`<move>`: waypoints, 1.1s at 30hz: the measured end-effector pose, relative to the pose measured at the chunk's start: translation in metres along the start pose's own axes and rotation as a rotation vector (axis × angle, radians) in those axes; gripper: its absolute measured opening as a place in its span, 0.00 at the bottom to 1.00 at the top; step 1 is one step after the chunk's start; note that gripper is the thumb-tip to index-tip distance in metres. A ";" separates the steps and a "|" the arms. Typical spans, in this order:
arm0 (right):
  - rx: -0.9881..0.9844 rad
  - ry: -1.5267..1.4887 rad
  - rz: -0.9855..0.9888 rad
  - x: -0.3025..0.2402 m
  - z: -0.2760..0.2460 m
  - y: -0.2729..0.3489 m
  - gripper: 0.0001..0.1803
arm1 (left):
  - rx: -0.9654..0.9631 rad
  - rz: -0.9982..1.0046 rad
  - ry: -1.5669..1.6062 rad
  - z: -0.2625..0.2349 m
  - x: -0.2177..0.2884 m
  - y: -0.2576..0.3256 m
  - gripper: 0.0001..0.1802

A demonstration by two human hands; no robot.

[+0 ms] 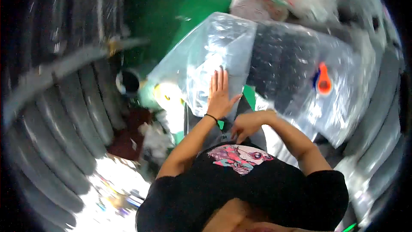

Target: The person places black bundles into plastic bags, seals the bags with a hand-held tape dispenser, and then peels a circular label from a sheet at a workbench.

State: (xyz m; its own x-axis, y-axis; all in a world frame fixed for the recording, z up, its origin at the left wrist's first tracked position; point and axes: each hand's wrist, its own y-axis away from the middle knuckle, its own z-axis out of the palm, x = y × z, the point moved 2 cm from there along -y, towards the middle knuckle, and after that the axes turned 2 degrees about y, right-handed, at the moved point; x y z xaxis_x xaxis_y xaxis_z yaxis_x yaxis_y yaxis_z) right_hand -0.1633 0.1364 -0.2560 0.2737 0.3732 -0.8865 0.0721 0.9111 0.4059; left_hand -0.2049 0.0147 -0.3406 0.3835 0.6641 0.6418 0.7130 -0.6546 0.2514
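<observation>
Lowest in the frame, your black shirt (249, 193) with its pink and teal print fills the bottom centre, and both bare forearms rise from it toward the middle.

Your right hand (245, 125) sits just right of centre, curled low against your lap. Whether it is gripping anything cannot be told; the fingers fold under and the view blurs there.

Your left hand (219, 96) lies directly above it, at the centre of the frame. It is released and flat, fingers spread and pointing upward, palm pressed on the clear plastic bag (214, 56). A thin black band (211, 117) circles that wrist.

The clear plastic bag spreads from the centre up toward the upper middle, creased and glossy. To its right, a second transparent bag (300, 73) holds a dark knitted item, with an orange tag (324, 79) in the right-centre of the frame.

Left of the hands, a white and yellow roll (169, 96) rests low by the bag.

Farther out, green floor (171, 13) shows at the upper middle. Grey ribbed tubing (64, 120) curves down the left side, blurred.
</observation>
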 end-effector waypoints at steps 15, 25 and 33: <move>0.269 0.351 -0.347 -0.093 -0.301 -0.122 0.46 | 0.433 0.010 -0.058 0.023 -0.020 0.043 0.39; 0.139 0.356 -0.174 -0.111 -0.265 -0.113 0.11 | 0.474 -0.549 -0.063 -0.018 -0.019 0.001 0.51; 0.391 0.105 -0.086 -0.042 -0.187 -0.030 0.09 | 0.529 -0.378 0.095 -0.027 -0.075 0.031 0.57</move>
State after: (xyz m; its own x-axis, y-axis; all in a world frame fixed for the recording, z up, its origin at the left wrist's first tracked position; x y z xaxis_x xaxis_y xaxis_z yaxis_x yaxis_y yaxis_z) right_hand -0.3565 0.1266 -0.2724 0.1531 0.3330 -0.9304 0.4546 0.8123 0.3655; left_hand -0.2271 -0.0650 -0.3615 0.0134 0.7628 0.6465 0.9901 -0.1003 0.0977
